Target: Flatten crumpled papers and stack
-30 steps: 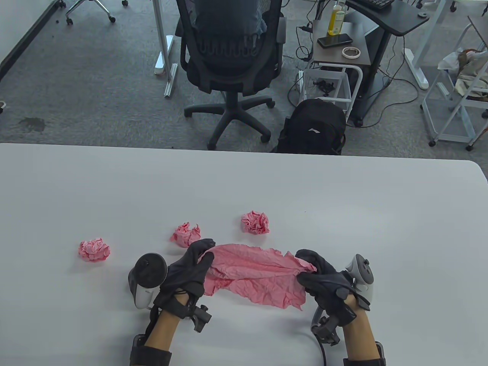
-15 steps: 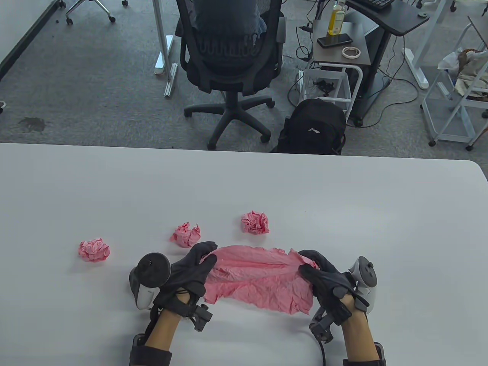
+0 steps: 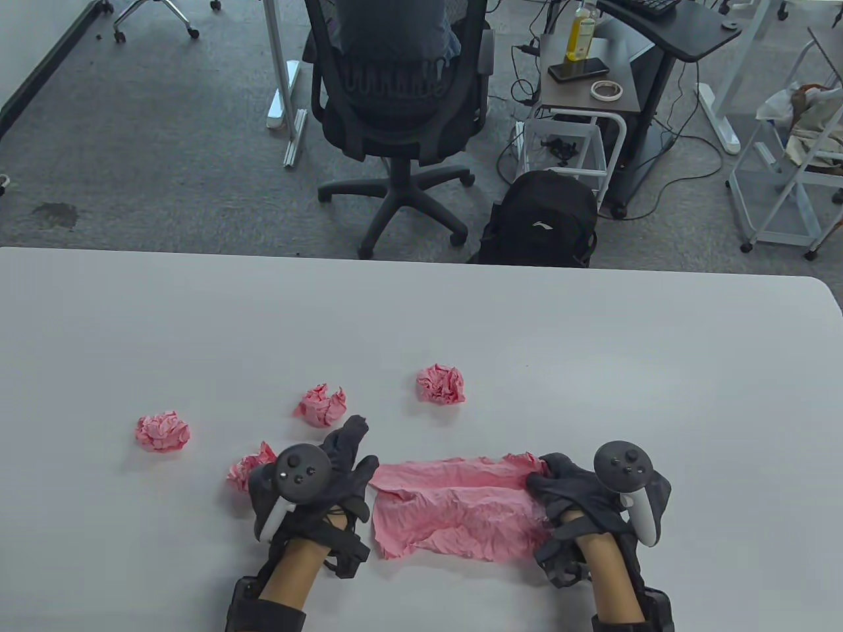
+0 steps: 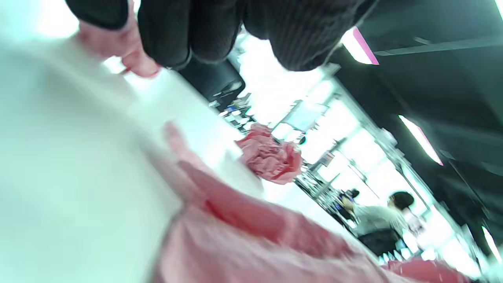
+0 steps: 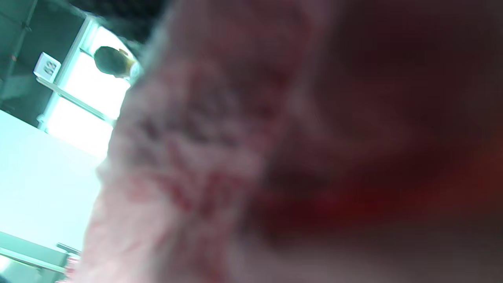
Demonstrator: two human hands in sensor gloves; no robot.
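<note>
Legible markings: one only. A white swoosh-shaped brand logo, no letters, stands on the front of the black backpack (image 3: 540, 220) on the floor beyond the counter's (image 3: 593, 342) far edge, at 12 o'clock. No text, number or label can be read elsewhere.

crumpled balls: four — far left (image 3: 163, 432), near left (image 3: 250, 466), middle (image 3: 321, 405), far right (image 3: 440, 384)
spread sheet (image 3: 461, 507): one
hands: two — left (image 3: 323, 477), right (image 3: 579, 494)

Beyond the white desk (image 3: 593, 342) stood a black office chair (image 3: 402, 99) on grey carpet, a black backpack (image 3: 540, 220) beside it, near a side table (image 3: 586, 85) carrying a yellow bottle (image 3: 582, 29), phone (image 3: 578, 69) and tape roll (image 3: 606, 90).
</note>
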